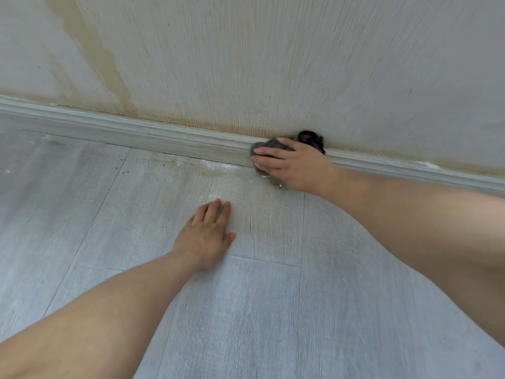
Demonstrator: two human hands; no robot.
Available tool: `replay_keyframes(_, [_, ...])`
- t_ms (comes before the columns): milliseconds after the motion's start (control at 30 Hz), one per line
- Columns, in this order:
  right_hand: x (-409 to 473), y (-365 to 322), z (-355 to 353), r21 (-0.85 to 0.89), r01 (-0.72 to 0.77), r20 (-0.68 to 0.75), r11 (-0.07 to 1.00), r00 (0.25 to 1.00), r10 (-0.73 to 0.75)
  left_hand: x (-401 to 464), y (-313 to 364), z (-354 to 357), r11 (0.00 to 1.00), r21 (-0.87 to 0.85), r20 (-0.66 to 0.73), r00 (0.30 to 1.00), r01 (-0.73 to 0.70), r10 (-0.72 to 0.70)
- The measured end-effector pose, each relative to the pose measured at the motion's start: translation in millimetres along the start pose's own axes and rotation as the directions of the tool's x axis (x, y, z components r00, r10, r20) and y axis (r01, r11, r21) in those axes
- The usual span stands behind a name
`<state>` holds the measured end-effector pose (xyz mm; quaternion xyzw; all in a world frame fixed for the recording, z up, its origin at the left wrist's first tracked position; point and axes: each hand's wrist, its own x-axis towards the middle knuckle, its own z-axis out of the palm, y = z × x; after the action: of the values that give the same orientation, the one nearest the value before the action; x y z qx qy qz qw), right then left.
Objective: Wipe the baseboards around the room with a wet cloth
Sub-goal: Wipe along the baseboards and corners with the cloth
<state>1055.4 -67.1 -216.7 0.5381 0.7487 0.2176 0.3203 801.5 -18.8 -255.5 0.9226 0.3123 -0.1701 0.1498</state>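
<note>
The cloth (269,145) is lying against the baseboard (164,134) under the right hand (293,166); the left hand (207,236) is resting on the floor (259,310) before it.

1. The baseboard (164,138) is pale grey with a faint wood grain.
2. The cloth (273,146) is dark grey, with a black and purple part (bunched against the wall).
3. The wall (273,64) is off-white, finely striped, stained yellowish-brown.
4. The floor (246,310) shows grey wood-grain planks.

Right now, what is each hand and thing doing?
Right hand: presses the cloth with straight fingers.
Cloth: bunched against the baseboard.
Left hand: flat on the floor, holding nothing.
Baseboard: fixed along the wall.
Floor: dusty, with crumbs by the baseboard.
</note>
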Motion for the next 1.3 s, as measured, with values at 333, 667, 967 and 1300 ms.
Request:
replay_keyframes(333, [-25,10,-3,0.18,0.066,0.104,0.981,0.991,-0.085,-1,37,-11,0.999,-0.028,-0.085,0.996,0.017,-0.02])
replay_keyframes(667, [-100,25,50,0.091,0.035,0.06,0.995,0.997,-0.041,12,101,0,0.975,-0.208,-0.053,0.995,0.071,-0.084])
replay_keyframes(967, [-55,11,43,0.093,-0.014,-0.027,0.996,1.0,0.016,17,111,8,0.967,-0.187,0.045,0.985,0.173,-0.167])
replay_keyframes(1300, [-97,18,67,0.189,-0.008,0.023,0.982,1.0,0.003,26,122,-2,0.962,-0.108,0.156,0.96,0.252,-0.234])
